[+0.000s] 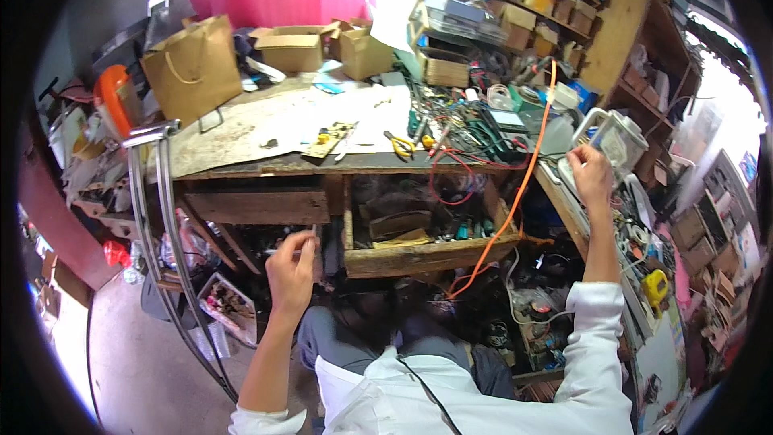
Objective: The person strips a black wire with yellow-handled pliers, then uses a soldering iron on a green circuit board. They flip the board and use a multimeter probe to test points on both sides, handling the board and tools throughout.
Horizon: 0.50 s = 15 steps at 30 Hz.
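My left hand [291,272] is raised in front of the workbench, just below a wooden drawer front [256,206]. Its fingers are curled together; anything thin between them is too small to make out. Over at the right, my right hand [592,173] is closed above the edge of the side bench, close to a clear plastic container with a white handle [624,143]. What its fingers may hold is hidden. Between the hands, an open drawer [431,259] juts out with small parts and cardboard inside. Yellow-handled pliers [399,143] lie near the bench edge.
An orange cable [527,173] hangs across the open drawer's right side. A curved metal tube frame [153,217] stands at the left. Loose tools [459,117] crowd the bench's right, with a paper bag [193,68] and cardboard boxes [291,48] behind.
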Each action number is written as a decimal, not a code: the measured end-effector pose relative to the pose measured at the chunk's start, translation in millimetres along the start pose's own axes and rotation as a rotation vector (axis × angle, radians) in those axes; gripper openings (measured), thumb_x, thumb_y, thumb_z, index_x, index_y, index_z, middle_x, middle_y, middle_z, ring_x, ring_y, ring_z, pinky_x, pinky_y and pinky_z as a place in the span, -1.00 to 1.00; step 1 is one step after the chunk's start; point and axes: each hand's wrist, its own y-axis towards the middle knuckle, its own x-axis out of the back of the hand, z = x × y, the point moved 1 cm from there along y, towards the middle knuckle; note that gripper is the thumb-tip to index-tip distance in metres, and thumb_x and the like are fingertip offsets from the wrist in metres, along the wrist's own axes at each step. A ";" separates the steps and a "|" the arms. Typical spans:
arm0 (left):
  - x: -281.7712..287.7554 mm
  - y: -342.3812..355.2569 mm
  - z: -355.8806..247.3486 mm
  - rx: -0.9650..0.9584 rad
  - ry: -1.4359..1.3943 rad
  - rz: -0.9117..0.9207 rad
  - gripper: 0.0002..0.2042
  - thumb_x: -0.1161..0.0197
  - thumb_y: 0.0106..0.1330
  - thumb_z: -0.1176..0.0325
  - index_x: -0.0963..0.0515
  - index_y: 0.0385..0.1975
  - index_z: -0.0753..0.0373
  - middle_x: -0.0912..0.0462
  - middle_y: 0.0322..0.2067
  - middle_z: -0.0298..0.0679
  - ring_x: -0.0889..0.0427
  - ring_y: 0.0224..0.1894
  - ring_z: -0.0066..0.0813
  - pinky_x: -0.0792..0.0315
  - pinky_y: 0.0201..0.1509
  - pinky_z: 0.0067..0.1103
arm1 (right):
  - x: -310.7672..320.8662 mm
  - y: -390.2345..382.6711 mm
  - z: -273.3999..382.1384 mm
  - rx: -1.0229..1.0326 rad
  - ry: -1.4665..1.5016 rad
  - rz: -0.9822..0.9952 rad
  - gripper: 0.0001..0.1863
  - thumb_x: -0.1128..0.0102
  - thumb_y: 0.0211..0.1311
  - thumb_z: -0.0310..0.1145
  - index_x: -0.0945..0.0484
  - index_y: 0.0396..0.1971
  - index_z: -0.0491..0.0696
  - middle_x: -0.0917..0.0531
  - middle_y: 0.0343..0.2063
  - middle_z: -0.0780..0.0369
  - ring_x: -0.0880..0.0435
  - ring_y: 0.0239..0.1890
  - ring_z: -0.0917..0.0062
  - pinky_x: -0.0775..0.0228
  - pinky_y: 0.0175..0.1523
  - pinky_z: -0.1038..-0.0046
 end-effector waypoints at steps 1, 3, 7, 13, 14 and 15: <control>-3.1 18.7 0.5 -0.097 0.052 -0.063 -0.85 -0.22 0.38 0.42 -0.66 -0.17 0.30 -0.72 -0.30 -0.12 -0.71 -0.27 -0.34 -0.53 -0.16 -0.51 | -8.5 -14.4 19.0 0.007 0.117 0.027 -0.81 -0.29 0.21 -0.29 -0.69 -0.38 -0.12 -0.73 -0.43 0.05 -0.75 -0.33 0.18 -0.50 -0.25 0.26; -8.0 53.5 -13.3 -0.201 0.246 -0.136 -0.87 -0.22 0.36 0.39 -0.66 -0.21 0.26 -0.69 -0.29 -0.14 -0.64 -0.23 -0.20 -0.50 -0.10 -0.41 | -35.7 -46.7 57.4 0.128 0.321 0.070 -0.83 -0.30 0.21 -0.34 -0.67 -0.42 -0.15 -0.70 -0.49 0.07 -0.71 -0.43 0.23 -0.48 -0.29 0.29; -28.5 124.2 5.1 -0.233 0.452 -0.112 -0.80 -0.22 0.33 0.34 -0.66 -0.15 0.25 -0.68 -0.21 -0.11 -0.58 -0.06 -0.09 -0.45 0.08 -0.33 | -97.6 -109.1 128.3 0.275 0.612 0.197 -0.89 -0.36 0.17 -0.46 -0.65 -0.44 -0.19 -0.65 -0.56 0.15 -0.63 -0.52 0.49 -0.43 -0.39 0.46; -46.7 168.4 13.3 -0.015 0.790 0.016 -0.38 -0.28 0.21 -0.12 -0.61 0.01 0.37 -0.54 0.04 0.05 -0.38 0.21 -0.03 -0.26 0.31 -0.19 | -174.8 -142.8 171.6 0.232 0.793 0.314 -0.85 -0.36 0.15 -0.36 -0.66 -0.42 -0.14 -0.69 -0.49 0.12 -0.69 -0.45 0.28 -0.50 -0.33 0.37; -49.3 171.5 11.2 0.017 0.834 0.057 -0.35 -0.28 0.20 -0.15 -0.61 0.01 0.38 -0.54 0.04 0.05 -0.37 0.22 -0.03 -0.25 0.32 -0.17 | -184.9 -147.8 172.7 0.161 0.847 0.387 -0.85 -0.34 0.17 -0.36 -0.66 -0.42 -0.15 -0.69 -0.51 0.11 -0.69 -0.46 0.26 -0.49 -0.33 0.36; -51.3 175.0 9.1 0.049 0.879 0.097 -0.33 -0.29 0.18 -0.18 -0.61 0.01 0.38 -0.54 0.04 0.06 -0.35 0.23 -0.03 -0.25 0.32 -0.16 | -192.1 -152.1 172.4 0.112 0.827 0.443 -0.84 -0.34 0.17 -0.36 -0.66 -0.42 -0.16 -0.69 -0.51 0.09 -0.70 -0.45 0.25 -0.49 -0.33 0.34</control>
